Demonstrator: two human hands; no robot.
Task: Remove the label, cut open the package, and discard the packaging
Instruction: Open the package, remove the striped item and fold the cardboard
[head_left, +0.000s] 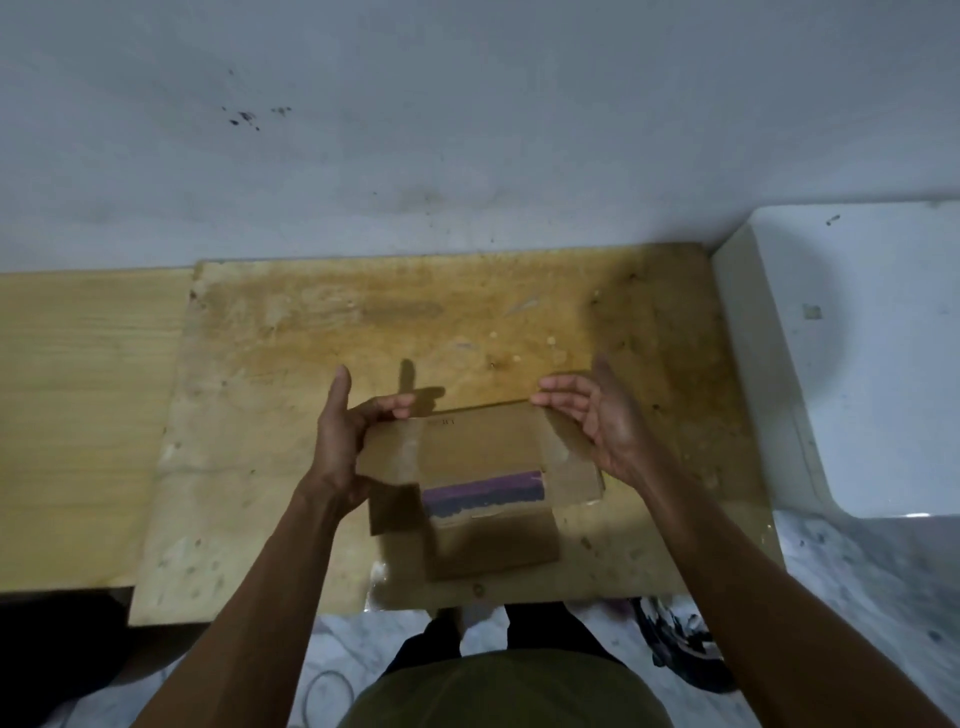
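I had the cardboard package (483, 467) in front of me over the stained wooden desk (311, 322), near its front edge, with its flaps folded out. My left hand (343, 441) held the left flap: the fingers curled over its far edge, the thumb pointed up and away, so that grip was clamped on the cardboard. My right hand (597, 421) was at the right flap's far corner with its fingers nearly straight and relaxed, the grip apart; whether the palm touched the cardboard I could not tell. Between the flaps a purple strip (485, 491) showed inside the package. A band of clear tape (413, 457) ran across the left flap. The desk stood against a pale wall (467, 130).
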